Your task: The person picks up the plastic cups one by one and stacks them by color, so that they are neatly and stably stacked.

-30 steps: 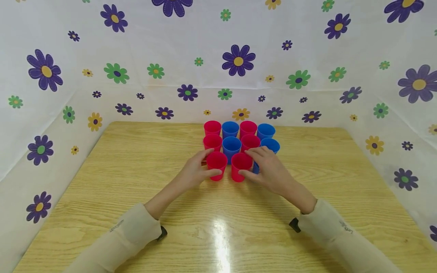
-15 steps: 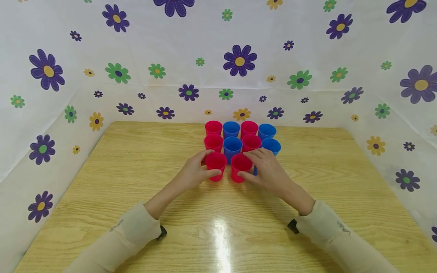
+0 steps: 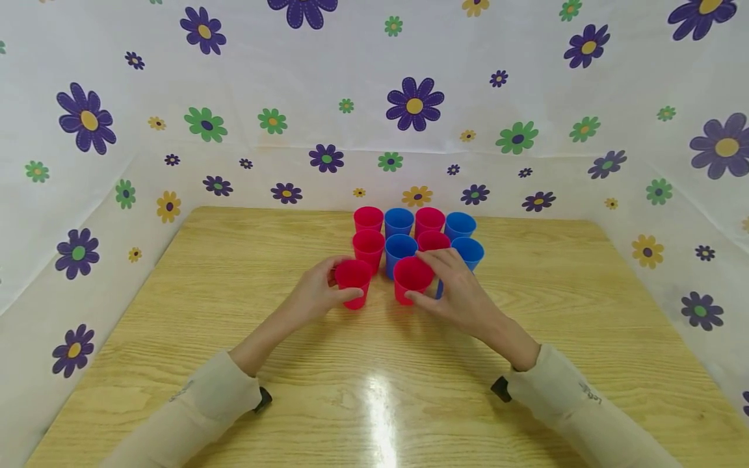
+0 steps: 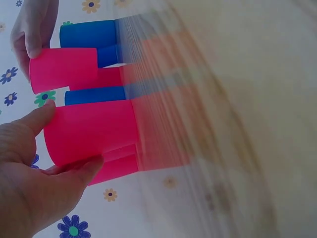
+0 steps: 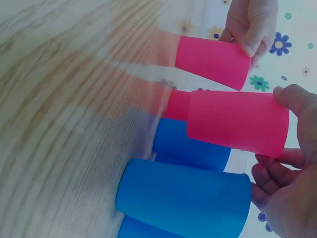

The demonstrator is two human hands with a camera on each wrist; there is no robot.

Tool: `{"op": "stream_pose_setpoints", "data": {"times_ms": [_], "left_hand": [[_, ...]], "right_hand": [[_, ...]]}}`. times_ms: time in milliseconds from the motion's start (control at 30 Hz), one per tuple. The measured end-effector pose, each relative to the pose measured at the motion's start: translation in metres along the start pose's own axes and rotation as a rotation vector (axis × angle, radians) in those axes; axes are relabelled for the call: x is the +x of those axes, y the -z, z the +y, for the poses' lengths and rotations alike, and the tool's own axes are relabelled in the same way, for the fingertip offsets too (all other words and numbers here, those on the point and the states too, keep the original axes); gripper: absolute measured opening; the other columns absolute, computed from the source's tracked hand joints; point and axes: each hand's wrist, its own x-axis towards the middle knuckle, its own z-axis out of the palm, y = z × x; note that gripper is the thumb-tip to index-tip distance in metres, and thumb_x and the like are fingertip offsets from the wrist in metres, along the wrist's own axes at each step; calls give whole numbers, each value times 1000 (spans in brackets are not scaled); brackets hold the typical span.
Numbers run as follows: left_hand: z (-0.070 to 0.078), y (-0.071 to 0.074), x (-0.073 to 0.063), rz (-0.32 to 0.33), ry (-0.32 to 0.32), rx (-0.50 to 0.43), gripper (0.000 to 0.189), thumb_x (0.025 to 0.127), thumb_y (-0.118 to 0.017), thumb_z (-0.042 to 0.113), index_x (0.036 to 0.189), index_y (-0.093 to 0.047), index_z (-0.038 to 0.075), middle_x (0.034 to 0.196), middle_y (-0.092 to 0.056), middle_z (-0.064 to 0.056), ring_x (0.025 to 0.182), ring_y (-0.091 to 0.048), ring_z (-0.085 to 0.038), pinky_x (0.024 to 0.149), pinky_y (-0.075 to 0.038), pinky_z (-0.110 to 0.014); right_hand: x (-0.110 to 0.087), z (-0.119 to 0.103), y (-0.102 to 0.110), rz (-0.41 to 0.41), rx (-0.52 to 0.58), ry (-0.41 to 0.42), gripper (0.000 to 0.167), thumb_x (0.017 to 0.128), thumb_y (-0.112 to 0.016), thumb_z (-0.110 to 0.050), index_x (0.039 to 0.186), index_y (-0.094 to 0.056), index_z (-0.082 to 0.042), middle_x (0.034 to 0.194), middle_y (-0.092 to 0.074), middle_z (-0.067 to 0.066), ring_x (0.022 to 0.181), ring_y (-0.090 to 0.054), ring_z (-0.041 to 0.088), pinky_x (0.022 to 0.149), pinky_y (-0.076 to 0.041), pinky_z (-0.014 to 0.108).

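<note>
My left hand [image 3: 318, 289] grips a red cup [image 3: 353, 286] by its upper sides, thumb in front and fingers behind. This cup stands upright, its base on the table in the right wrist view. Another red cup [image 5: 237, 121] is held near its rim between the thumb and fingers of my right hand [image 3: 465, 292], upright and slightly off the table. Just beside the right fingers stands a blue cup [image 5: 183, 198], mostly hidden by that hand in the head view. Behind both hands, more red cups [image 3: 368, 246] and blue cups [image 3: 401, 250] stand upright in two rows.
The wooden table [image 3: 234, 260] spreads left, right and in front of the cups. A white flower-printed cloth [image 3: 328, 78] rises at the back and along both sides. The back cups stand close to the rear cloth.
My left hand has shifted left with its red cup, widening the gap between the two front red cups. My right hand's red cup has risen slightly off the table.
</note>
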Motion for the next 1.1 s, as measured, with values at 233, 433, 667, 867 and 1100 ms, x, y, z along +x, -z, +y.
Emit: {"op": "stream_pose_setpoints", "data": {"times_ms": [233, 433, 667, 867, 1100], "left_hand": [[-6, 16, -5, 9, 26, 15, 74, 90, -83, 25, 151, -45, 6, 142, -57, -13, 125, -58, -32, 97, -56, -41], [-11, 28, -7, 19, 16, 39, 79, 91, -82, 27, 154, -42, 4, 146, -54, -16, 127, -57, -34, 101, -54, -44], [-16, 38, -9, 44, 38, 56, 79, 91, -81, 26, 155, -41, 3, 145, -54, -17, 127, -56, -35, 100, -54, -46], [-19, 42, -8, 51, 33, 57, 75, 91, -81, 24, 152, -43, 1, 142, -56, -18, 124, -57, -36, 99, -55, -45], [-22, 43, -6, 44, 20, 41, 71, 91, -81, 22, 148, -46, -1, 138, -59, -19, 121, -59, -35, 99, -55, -44]], "right_hand": [[3, -5, 1, 25, 77, -49, 72, 80, -90, -16, 139, -57, 6, 130, -58, 19, 124, -51, 34, 91, -58, 50], [7, -8, 3, 39, 139, -102, 72, 79, -91, -15, 139, -57, 5, 130, -60, 18, 121, -56, 34, 89, -59, 50], [12, -13, 3, 30, 180, -130, 66, 80, -90, -16, 135, -59, 3, 130, -63, 17, 119, -60, 33, 89, -60, 48], [16, -18, 3, 10, 195, -170, 69, 81, -89, -17, 139, -57, 2, 133, -64, 18, 119, -62, 35, 87, -60, 48], [24, -24, -1, 22, 247, -151, 68, 83, -88, -19, 141, -57, 2, 131, -65, 17, 112, -64, 31, 86, -60, 50]]}}
